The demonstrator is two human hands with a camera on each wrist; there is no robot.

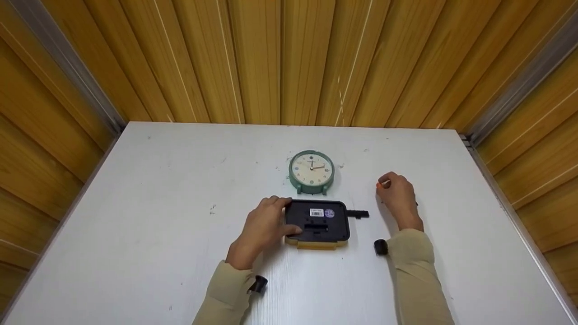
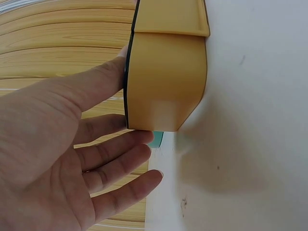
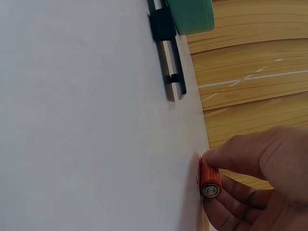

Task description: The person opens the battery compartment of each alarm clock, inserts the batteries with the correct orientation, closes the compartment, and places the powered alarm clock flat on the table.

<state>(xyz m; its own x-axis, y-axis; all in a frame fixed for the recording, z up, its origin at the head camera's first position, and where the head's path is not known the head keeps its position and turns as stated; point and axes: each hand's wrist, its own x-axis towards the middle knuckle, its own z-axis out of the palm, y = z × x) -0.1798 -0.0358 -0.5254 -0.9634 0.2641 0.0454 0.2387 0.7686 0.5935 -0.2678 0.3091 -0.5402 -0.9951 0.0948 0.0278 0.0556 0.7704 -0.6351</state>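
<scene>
A yellow case with a black back [image 1: 295, 216] lies back side up, with a barcode label, a round purple sticker and a recessed slot on it. My left hand [image 1: 262, 225] grips its left end. The thumb lies on the black back, and the index finger is at the far corner; the other fingers extend past the yellow end [image 2: 166, 82]. To the right, my right hand [image 1: 399, 196] pinches an orange battery [image 3: 210, 180] between thumb and fingers, close over the table. One round metal end of the battery shows in the right wrist view.
A green round alarm clock [image 1: 311, 169] with a cream dial is just beyond the case. A black notched strip [image 1: 358, 214] juts out at the case's right end. The white table [image 1: 158, 203] is bordered by wood-patterned panels [image 1: 298, 63] at the back and sides.
</scene>
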